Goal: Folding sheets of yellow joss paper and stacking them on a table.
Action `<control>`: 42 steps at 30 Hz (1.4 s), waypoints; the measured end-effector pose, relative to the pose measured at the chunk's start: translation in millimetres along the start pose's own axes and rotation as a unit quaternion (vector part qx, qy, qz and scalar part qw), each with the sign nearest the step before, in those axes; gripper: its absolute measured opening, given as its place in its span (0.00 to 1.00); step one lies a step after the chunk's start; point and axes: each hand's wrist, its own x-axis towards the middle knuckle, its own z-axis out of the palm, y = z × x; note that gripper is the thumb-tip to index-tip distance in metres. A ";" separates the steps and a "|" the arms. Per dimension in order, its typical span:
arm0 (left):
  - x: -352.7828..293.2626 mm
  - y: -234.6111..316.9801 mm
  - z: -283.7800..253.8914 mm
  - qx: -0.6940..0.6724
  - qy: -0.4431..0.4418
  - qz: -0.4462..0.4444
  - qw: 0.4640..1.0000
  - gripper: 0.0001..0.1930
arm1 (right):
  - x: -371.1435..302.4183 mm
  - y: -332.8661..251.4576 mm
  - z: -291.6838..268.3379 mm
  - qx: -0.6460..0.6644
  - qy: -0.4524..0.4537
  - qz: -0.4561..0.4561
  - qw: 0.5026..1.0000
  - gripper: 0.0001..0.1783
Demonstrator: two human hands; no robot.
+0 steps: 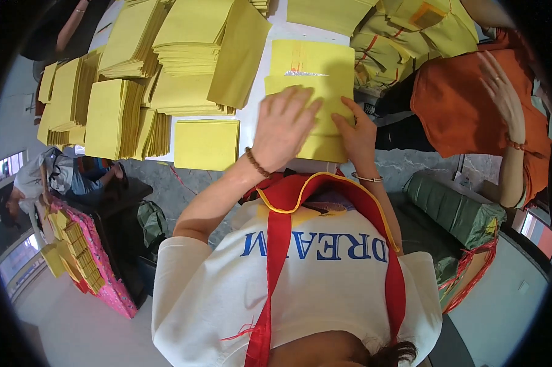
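Yellow paper sheets lie in front of me at the table's near edge. Behind their folded-looking upper edge shows more yellow paper with a red printed mark and a thin silvery strip. My left hand rests flat on the left part of the paper, fingers stretched forward. At the right edge, my right hand touches the sheets with thumb and forefinger apart; its other fingers are partly hidden. To the left of my left hand lies a single low yellow pile.
Tall stacks of yellow paper crowd the white table's left side. Tied yellow bundles sit at the far right. A person in orange stands close on the right, near a green wrapped bale. Another person sits at left.
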 end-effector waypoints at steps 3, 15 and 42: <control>9.0 2.5 12.0 0.003 -0.059 0.050 0.997 0.28 | 1.4 2.9 -0.5 0.002 -0.004 -0.006 1.000 0.22; 3.4 -8.5 34.6 0.030 -0.176 0.040 0.983 0.33 | -27.1 -12.6 -3.6 -0.395 -0.028 -0.308 0.865 0.34; 0.8 13.7 42.2 0.129 -0.155 0.033 0.979 0.21 | -12.8 6.4 -28.0 0.241 -0.154 -0.017 0.958 0.26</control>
